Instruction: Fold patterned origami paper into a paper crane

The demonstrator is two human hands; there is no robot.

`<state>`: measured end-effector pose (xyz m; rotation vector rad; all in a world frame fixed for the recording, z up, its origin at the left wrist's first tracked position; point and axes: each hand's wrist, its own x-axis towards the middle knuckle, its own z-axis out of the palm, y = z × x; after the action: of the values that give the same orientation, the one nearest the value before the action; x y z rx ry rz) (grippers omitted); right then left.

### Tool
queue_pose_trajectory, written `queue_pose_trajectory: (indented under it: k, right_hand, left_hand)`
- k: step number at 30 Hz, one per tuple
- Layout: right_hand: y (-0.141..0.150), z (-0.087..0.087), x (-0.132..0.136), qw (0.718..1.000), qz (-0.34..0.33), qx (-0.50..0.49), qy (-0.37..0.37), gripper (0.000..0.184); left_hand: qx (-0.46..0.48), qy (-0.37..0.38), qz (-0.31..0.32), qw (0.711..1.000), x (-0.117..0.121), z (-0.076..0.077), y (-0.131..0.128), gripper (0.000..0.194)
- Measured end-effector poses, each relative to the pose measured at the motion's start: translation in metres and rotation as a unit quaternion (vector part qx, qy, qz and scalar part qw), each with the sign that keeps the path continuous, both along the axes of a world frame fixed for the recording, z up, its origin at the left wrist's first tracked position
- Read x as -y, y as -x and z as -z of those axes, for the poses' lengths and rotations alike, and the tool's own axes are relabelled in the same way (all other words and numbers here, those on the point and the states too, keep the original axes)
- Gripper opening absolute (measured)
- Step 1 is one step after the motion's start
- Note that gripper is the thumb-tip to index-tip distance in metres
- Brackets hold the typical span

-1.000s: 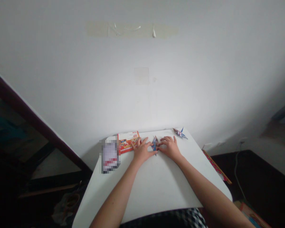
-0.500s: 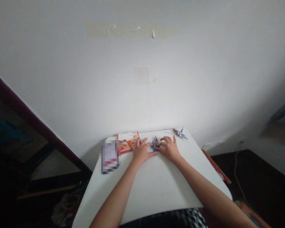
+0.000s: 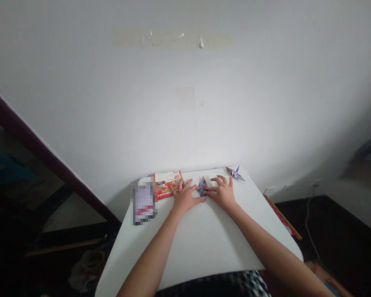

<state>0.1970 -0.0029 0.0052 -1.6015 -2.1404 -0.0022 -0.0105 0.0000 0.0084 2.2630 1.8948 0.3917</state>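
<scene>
A small folded piece of blue and reddish printed paper (image 3: 202, 187) lies on the white table between my hands, its pointed tip away from me. My left hand (image 3: 184, 196) has its thumb and index finger on the paper's left side and lower end, with the other fingers spread over the edge of a red booklet. From the right, the thumb and index finger of my right hand (image 3: 223, 193) press together on the paper, while its remaining fingers are raised and curled. A finished-looking origami crane (image 3: 235, 173) in similar printed paper rests at the table's back right corner.
The red and white printed booklet (image 3: 167, 184) lies at the back left. Beside it is a pixelated flat object (image 3: 144, 202). The table (image 3: 200, 243) stands against a white wall (image 3: 185, 136). A cable (image 3: 307, 222) runs along the floor at right.
My right hand's raised fingers have lifted and shifted slightly. The left hand and the folded paper stay nearly in place; the whole view has drifted a little.
</scene>
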Motion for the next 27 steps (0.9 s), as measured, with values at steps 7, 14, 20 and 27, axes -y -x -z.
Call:
queue_pose_trajectory:
  k: [7, 14, 20, 27]
  right_hand:
    - [-0.0005, -0.0055, -0.0023, 0.998, 0.032, -0.022, 0.054, 0.022]
    - [-0.0002, -0.0042, -0.0026, 0.996, 0.042, -0.039, 0.061, 0.022]
    - [0.0017, 0.0001, -0.0024, 0.997, 0.047, -0.034, 0.056, 0.021]
    - [0.0066, 0.0022, -0.0067, 0.994, 0.061, -0.075, 0.048, 0.025]
  left_hand:
    - [0.008, -0.002, -0.001, 1.0, 0.0011, -0.0014, 0.0, 0.055]
    - [-0.01, 0.012, 0.006, 1.0, 0.0009, -0.003, 0.001, 0.061]
    - [-0.009, 0.032, 0.007, 0.999, -0.0015, -0.007, 0.003, 0.066]
    - [-0.006, 0.0, 0.02, 1.0, -0.0036, -0.003, 0.0032, 0.06]
